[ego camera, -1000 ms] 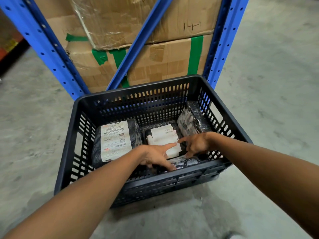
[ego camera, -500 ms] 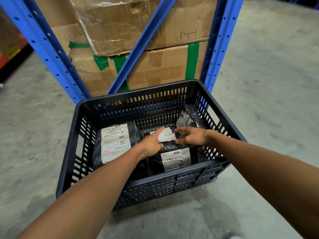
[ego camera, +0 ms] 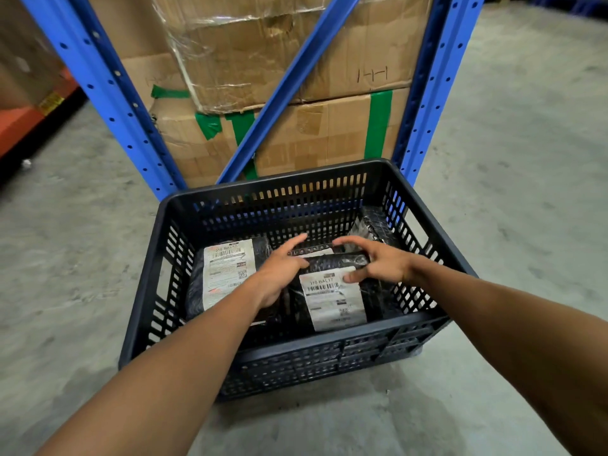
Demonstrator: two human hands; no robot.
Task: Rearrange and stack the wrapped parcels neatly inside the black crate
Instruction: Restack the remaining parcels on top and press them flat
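Observation:
The black crate stands on the concrete floor. A black-wrapped parcel with a white label lies flat in its left half. A second labelled parcel lies in the middle, label up. My left hand presses against this parcel's left far corner with its fingers spread. My right hand grips its right far corner, thumb on the label and fingers curled over the far edge. A third wrapped parcel leans against the crate's right wall. What lies under the middle parcel is hidden.
Blue rack uprights and a diagonal brace rise right behind the crate. Taped cardboard boxes are stacked inside the rack. An orange shelf edge shows at far left. Concrete floor surrounds the crate.
The middle parcel has come up from the crate's front and now lies label up, covering the white-labelled one. Both hands have moved farther in with it.

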